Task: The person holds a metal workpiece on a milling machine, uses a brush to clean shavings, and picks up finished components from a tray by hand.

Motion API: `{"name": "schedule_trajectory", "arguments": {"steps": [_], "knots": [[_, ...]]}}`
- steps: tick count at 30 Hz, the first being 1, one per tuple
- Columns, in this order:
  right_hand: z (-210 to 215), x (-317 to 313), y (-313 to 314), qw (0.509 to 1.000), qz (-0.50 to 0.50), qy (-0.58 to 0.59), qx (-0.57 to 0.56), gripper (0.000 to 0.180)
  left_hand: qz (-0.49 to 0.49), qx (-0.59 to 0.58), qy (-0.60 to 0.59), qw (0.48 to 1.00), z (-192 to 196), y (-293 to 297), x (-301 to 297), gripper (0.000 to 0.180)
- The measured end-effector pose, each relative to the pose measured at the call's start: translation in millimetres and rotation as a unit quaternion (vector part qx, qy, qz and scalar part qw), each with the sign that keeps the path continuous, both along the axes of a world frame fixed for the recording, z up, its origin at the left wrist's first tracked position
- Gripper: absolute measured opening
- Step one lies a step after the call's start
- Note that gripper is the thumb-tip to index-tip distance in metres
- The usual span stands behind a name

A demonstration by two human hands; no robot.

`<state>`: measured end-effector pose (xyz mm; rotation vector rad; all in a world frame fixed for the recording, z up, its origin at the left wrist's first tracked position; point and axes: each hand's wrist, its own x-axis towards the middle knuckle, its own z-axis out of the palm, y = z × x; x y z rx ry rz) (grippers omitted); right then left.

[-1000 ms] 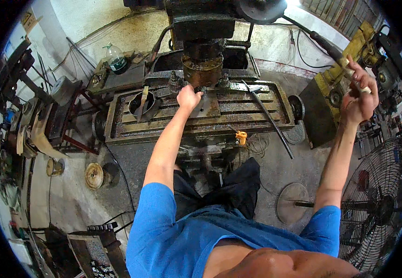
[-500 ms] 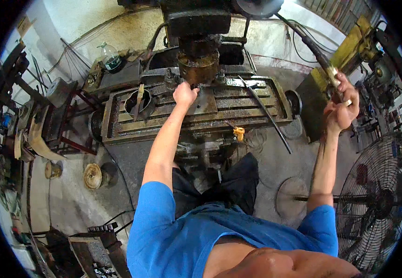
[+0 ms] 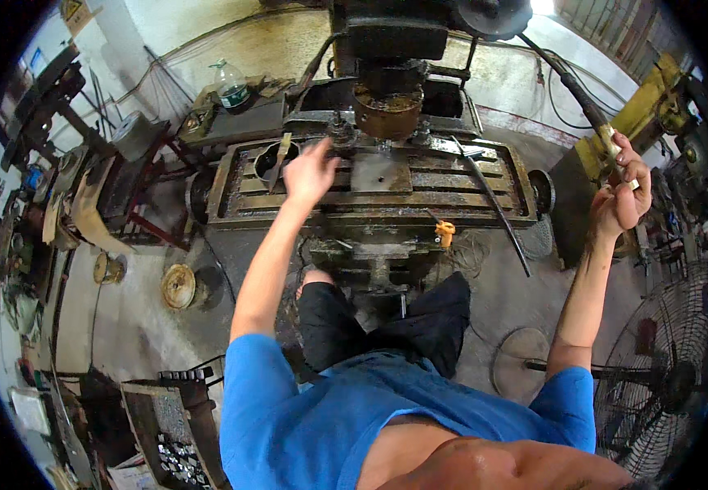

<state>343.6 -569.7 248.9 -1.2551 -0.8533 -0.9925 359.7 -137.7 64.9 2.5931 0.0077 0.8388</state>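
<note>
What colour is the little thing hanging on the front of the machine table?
Orange: the small orange plastic piece shows in the head view.

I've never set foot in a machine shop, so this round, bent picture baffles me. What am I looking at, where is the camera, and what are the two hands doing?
The camera sits on the person's head and looks down, so you see their blue shirt at the bottom and both arms reaching forward. The wide lens bends straight edges near the rim.

In front stands a heavy metalworking machine. Its slotted table is the flat grey surface; above it hangs the round rusty-looking head. A square metal plate lies on the table under that head, with a long dark bar lying to the right.

The left hand hovers open over the table, holding nothing, blurred. The right hand is raised and closed around the long lever handle that slants down from the machine's top.

Around it: a plastic bottle behind and a floor fan at the right.
</note>
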Motion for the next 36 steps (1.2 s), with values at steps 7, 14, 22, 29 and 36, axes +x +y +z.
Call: {"name": "schedule_trajectory", "arguments": {"steps": [7, 14, 22, 29, 36], "knots": [[5.9, 4.6, 4.6, 1.000, 0.007, -0.013, 0.025, 0.011, 0.121, 0.206, 0.125, 0.963, -3.9, 77.2, -57.5, 0.049], [11.2, 4.8, -3.0, 1.000, -0.008, 0.003, 0.010, 0.011, 0.123, 0.175, 0.021, 0.977, -14.8, 94.8, -56.8, 0.021], [9.6, 9.4, -1.7, 1.000, 0.008, -0.012, 0.004, 0.011, 0.099, 0.129, 0.022, 0.986, -4.8, 109.7, -58.2, 0.015], [10.7, 9.1, -3.3, 1.000, 0.013, -0.023, 0.011, 0.011, 0.079, 0.139, 0.053, 0.986, 15.6, 115.3, -108.4, 0.017], [11.9, 8.2, -4.4, 1.000, -0.004, -0.021, 0.000, 0.012, 0.056, 0.101, 0.026, 0.993, 36.3, 133.3, -130.5, 0.020]]}}
